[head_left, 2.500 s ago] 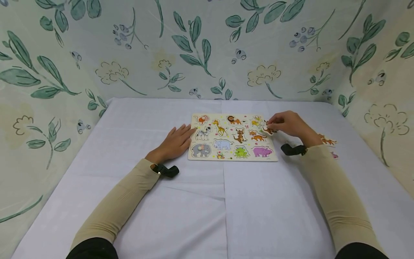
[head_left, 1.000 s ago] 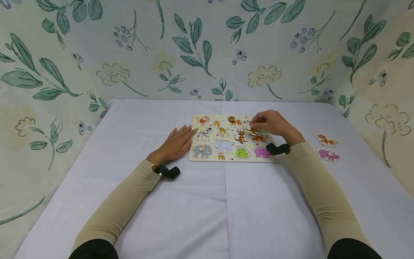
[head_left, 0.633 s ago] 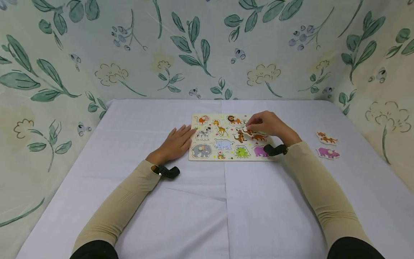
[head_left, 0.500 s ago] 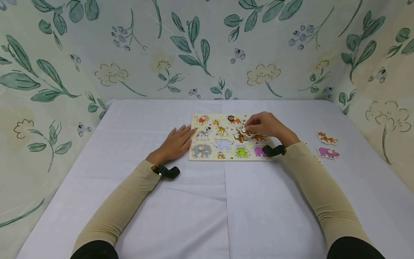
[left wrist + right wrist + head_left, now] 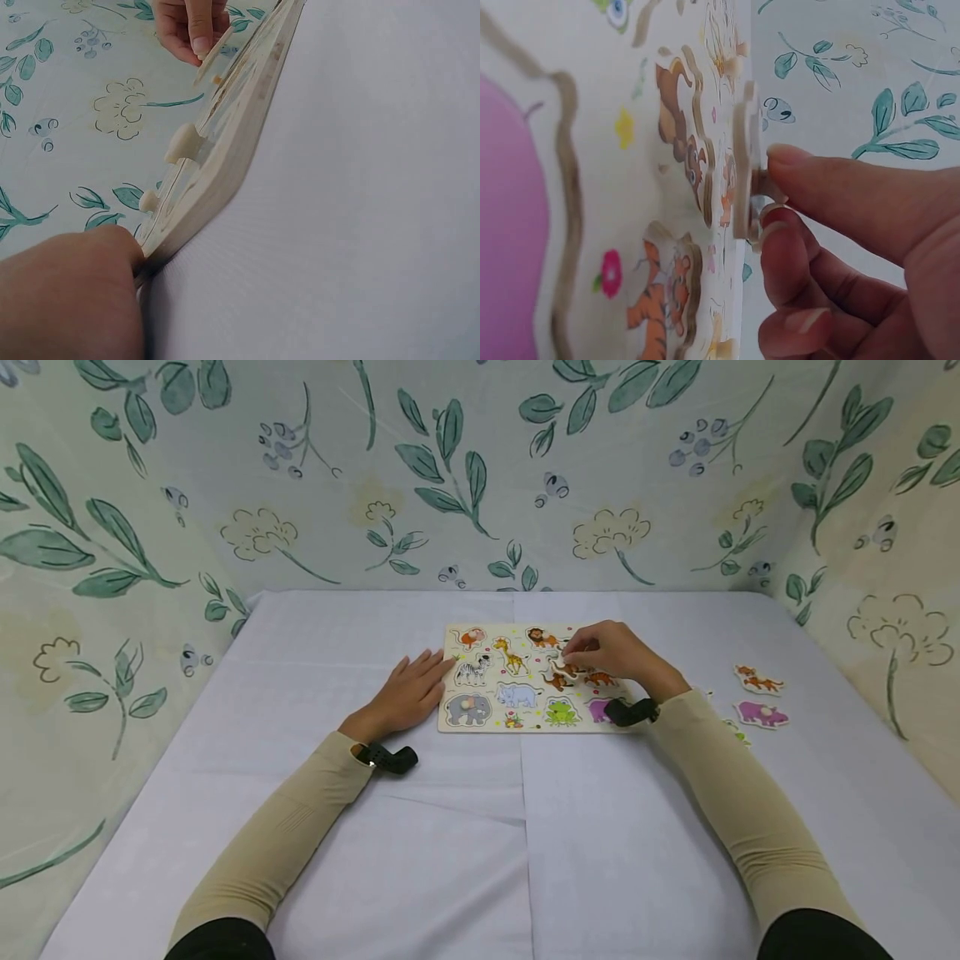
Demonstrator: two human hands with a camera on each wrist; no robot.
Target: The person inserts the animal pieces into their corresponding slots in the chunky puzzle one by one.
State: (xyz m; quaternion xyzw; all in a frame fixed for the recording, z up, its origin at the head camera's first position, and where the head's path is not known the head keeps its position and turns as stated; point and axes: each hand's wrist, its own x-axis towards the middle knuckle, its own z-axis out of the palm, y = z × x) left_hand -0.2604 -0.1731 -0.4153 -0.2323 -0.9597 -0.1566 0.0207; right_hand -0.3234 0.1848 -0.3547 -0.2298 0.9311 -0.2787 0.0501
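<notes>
A wooden animal puzzle board (image 5: 498,725) lies mid-table. My left hand (image 5: 408,689) rests on its left edge with fingers extended, near the zebra piece (image 5: 472,671); in the left wrist view that hand (image 5: 75,296) touches the board's edge. My right hand (image 5: 618,650) pinches a brown animal puzzle piece (image 5: 567,669) by its back knob. In the right wrist view this piece (image 5: 744,161) stands on edge, side-on, apart from the board, near the kangaroo recess (image 5: 682,127). Thumb and index finger hold the knob, and the piece's picture is hidden there.
Loose on the cloth to the right lie a tiger piece (image 5: 759,680), a purple hippo piece (image 5: 762,714) and a green piece (image 5: 738,732) partly behind the right sleeve. Raised knobs (image 5: 185,142) stand on the board. Patterned cloth (image 5: 450,468) hangs behind the table.
My right hand has moved left from the board's right edge to above the kangaroo recess, still pinching the brown piece. Loose pieces on the right have come into view. My left hand stays put.
</notes>
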